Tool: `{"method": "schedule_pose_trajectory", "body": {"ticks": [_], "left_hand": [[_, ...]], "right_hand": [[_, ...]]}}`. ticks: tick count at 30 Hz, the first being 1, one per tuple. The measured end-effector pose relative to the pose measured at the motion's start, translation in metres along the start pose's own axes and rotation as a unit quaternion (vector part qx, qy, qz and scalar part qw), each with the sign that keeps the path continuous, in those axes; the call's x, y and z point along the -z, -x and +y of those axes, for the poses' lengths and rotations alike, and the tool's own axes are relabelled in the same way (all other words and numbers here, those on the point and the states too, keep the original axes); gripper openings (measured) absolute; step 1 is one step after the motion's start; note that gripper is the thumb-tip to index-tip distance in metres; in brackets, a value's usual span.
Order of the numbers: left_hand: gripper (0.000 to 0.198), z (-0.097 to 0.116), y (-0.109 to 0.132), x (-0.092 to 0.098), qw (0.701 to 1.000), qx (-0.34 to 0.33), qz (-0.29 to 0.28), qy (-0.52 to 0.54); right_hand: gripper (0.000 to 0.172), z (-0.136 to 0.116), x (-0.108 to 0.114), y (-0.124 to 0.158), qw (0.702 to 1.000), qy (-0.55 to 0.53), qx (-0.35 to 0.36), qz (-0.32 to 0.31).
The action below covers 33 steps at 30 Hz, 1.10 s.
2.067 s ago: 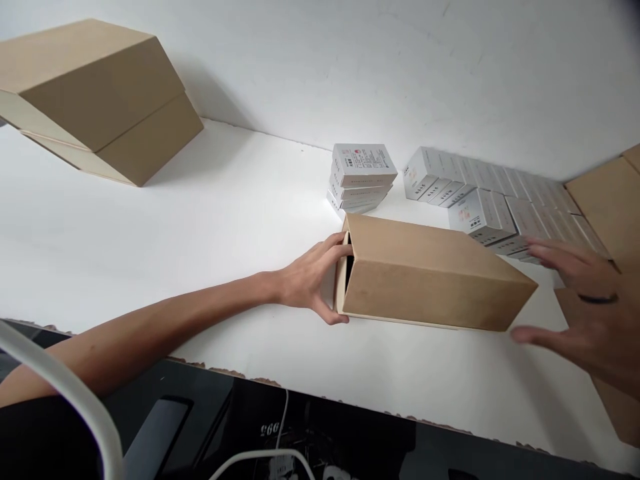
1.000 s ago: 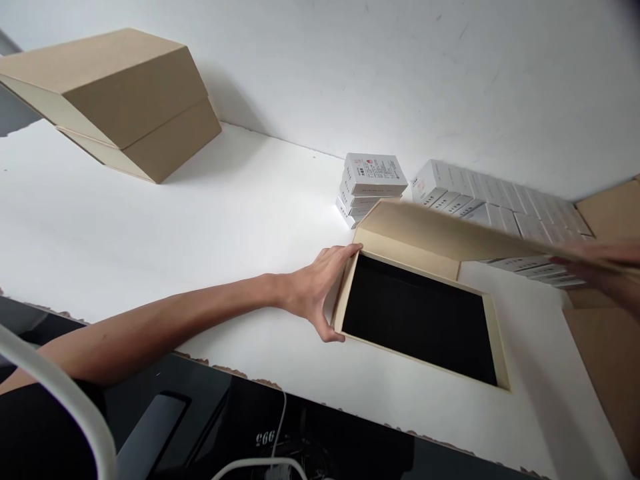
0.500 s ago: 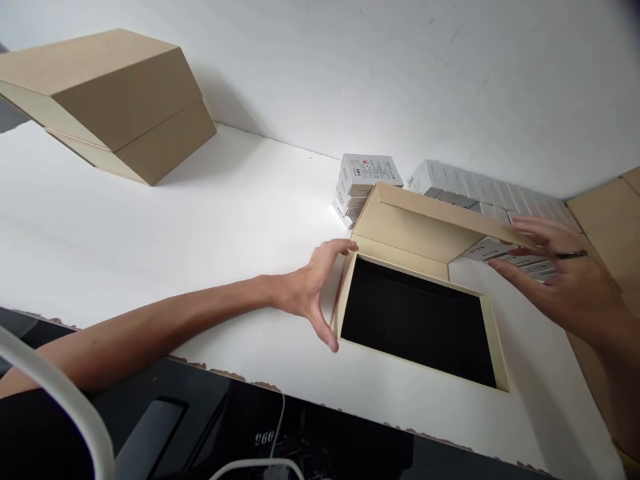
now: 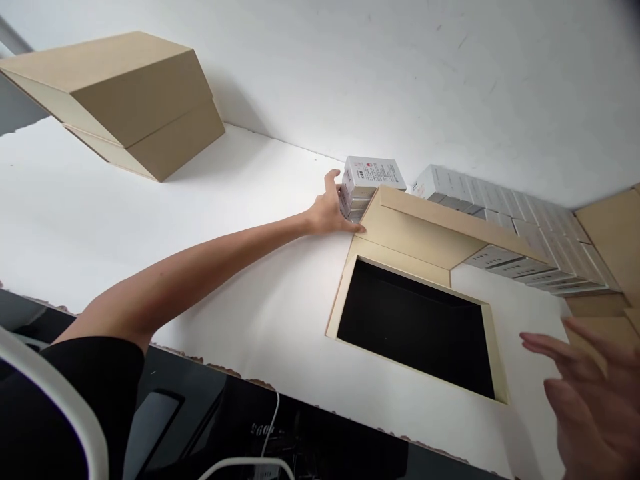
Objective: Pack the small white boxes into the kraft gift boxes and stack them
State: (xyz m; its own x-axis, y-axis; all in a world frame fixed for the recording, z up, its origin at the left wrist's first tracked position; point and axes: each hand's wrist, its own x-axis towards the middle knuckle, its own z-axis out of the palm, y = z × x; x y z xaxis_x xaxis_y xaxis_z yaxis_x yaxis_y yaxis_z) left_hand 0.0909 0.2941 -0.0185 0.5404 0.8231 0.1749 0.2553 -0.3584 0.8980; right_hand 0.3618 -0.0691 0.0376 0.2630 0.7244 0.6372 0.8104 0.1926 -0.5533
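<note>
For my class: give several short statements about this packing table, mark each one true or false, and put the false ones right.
1. The left hand touches the stack of small white boxes. True.
2. The open box is white inside. False: its inside is black.
3. The right hand grips the lid. False: it hovers with fingers spread, holding nothing, apart from the raised lid.
4. Two closed brown boxes lie stacked at the far left of the table. True.
</note>
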Motion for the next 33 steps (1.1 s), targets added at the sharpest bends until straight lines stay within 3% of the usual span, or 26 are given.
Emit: {"method": "schedule_pose_trajectory", "body": {"ticks": [4,11,16,25,30,33], "left_hand": [[0.115,-0.002,0.002,-0.002,0.999,0.003,0.007,0.034],[0.096,0.001,0.02,0.015,1.0,-0.004,0.002,0.024],[0.095,0.0,0.047,0.035,1.0,0.004,0.016,0.001],[0.098,-0.011,0.121,0.092,0.995,-0.006,0.068,-0.072],[0.118,-0.008,0.125,0.108,0.988,-0.087,0.107,-0.065],[0.117,0.003,0.117,0.111,0.986,-0.118,0.107,-0.05]], "right_hand": [[0.081,-0.017,-0.012,0.028,0.984,-0.098,-0.129,0.074],[0.083,-0.016,-0.017,0.034,0.984,-0.083,-0.142,0.073],[0.086,0.001,-0.014,0.037,0.987,-0.089,-0.125,0.058],[0.084,0.008,-0.011,0.045,0.983,-0.074,-0.153,0.064],[0.085,0.011,-0.012,0.049,0.981,-0.077,-0.167,0.069],[0.085,0.012,-0.013,0.049,0.979,-0.087,-0.171,0.065]]}}
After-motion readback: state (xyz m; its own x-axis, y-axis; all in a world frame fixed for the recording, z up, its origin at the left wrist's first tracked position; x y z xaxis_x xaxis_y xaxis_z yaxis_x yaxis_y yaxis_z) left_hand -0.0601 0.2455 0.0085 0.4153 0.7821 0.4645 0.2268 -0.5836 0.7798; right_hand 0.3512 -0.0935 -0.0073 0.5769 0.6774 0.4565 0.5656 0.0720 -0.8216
